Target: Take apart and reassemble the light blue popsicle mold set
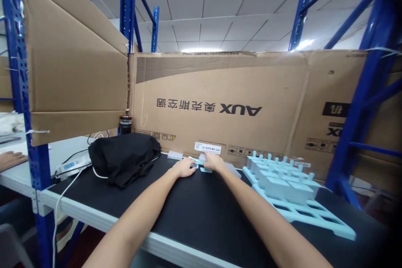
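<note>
Both arms reach to the far side of the black tabletop. My left hand [186,168] is closed, its fingertips on a small light-blue plastic piece [196,161]. Beside it, my right hand [214,161] curls down next to a pale translucent block [202,157]; what its fingers hold is hidden. Another flat light-blue piece [206,170] lies on the table just below the right hand. To the right stands a light-blue rack [309,211] carrying several ice pop moulds [278,186] with upright stick handles.
A black cloth bundle [124,157] lies on the left, near a white power strip [73,165] with cables. Pale translucent boxes [175,155] sit along the cardboard wall [201,92]. Blue shelf posts [354,104] flank the table. Another person's hand [12,159] rests at far left.
</note>
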`<state>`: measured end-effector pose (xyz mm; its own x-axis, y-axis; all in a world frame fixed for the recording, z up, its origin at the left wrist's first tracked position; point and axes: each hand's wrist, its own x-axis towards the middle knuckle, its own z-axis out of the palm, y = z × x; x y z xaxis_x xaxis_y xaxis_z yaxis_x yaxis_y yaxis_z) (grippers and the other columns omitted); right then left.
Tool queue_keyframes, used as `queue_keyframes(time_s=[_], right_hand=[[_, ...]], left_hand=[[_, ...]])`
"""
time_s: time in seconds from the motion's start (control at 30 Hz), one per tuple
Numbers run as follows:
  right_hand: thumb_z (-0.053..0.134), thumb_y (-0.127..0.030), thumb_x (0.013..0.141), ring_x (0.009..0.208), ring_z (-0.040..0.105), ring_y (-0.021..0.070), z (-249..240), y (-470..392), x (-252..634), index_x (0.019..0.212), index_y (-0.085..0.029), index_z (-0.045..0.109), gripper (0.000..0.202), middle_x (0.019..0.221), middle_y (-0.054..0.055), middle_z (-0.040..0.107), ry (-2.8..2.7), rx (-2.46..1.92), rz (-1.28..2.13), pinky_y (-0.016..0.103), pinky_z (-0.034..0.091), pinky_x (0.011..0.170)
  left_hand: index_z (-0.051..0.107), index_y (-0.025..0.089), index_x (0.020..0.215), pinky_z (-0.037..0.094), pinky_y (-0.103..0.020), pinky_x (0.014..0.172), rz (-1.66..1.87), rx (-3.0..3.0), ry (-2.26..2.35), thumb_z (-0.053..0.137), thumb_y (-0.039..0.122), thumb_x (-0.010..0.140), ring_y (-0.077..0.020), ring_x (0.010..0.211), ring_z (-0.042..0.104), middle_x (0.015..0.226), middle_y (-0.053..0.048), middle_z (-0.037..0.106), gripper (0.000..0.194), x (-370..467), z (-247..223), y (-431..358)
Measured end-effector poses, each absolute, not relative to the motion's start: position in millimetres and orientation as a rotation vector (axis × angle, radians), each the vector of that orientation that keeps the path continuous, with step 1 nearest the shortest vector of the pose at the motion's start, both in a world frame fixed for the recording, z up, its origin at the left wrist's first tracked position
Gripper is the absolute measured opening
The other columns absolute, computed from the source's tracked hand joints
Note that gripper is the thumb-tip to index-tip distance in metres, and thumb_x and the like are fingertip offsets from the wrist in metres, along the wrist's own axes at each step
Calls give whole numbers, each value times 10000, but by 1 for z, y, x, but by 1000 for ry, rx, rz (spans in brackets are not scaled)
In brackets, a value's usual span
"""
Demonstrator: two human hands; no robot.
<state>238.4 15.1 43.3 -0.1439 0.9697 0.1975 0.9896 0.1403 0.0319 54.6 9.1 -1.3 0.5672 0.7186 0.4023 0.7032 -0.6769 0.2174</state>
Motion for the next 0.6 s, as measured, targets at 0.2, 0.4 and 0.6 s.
queue_keyframes(time_s=[0.2,0.4,0.6], right_hand=[[560,-266,715,999,611,259,54,10,245,1124,-187,544,416,1102,122,635,-2361,-1897,-246,290,452,729],[529,-496,775,1061,573,331,77,-14,266,1174,-170,484,518,1166,183,593,-2393,-1849,-358,385,433,802],[417,-755,727,989,605,358,92,-38,294,1271,-176,416,794,1095,200,626,-2596,-1910,-168,408,433,768]], left_hand=[[635,220,1060,398,-351,1005,724,2781,1236,458,352,877,-232,1165,518,1243,-56,579,287,55,0,6],[582,214,1083,367,-360,1022,866,2795,1440,470,383,870,-232,1171,467,1218,-69,543,294,50,7,0],[594,209,985,382,-372,959,1130,2554,1910,471,327,859,-251,1132,446,1162,-84,539,212,28,11,3]])
